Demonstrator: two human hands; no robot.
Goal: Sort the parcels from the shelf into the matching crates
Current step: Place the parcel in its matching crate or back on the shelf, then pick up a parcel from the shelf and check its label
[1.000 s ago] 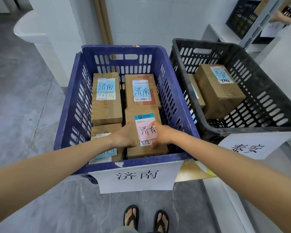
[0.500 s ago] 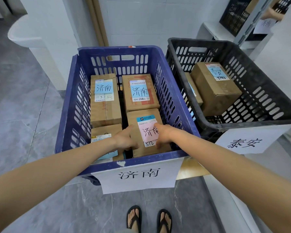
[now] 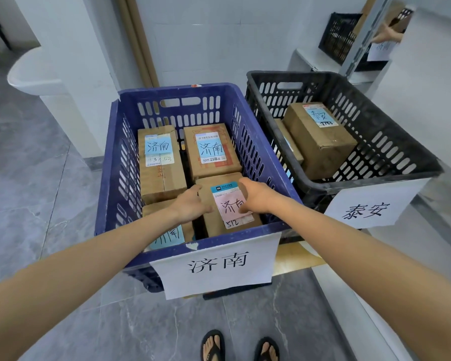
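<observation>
Fingers (image 3: 246, 182) curled on parcel (image 3: 228, 204) — L hand (image 3: 190, 204), R hand (image 3: 255, 196).

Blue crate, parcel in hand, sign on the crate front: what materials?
Blue crate: moulded plastic by the look, matte; slotted walls, rim scuffed pale. Parcel: brown cardboard, dull; folded box edges, stuck-on paper labels. Sign: probably thin white paper, matte; its edges curl.

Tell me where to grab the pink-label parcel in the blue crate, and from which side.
Come from above, one hand on each long side. The pink-label parcel lies flat, label up, in the front right corner of the blue crate, so the walls probably block a sideways reach. The left hand and right hand hold it at those sides now.
</observation>
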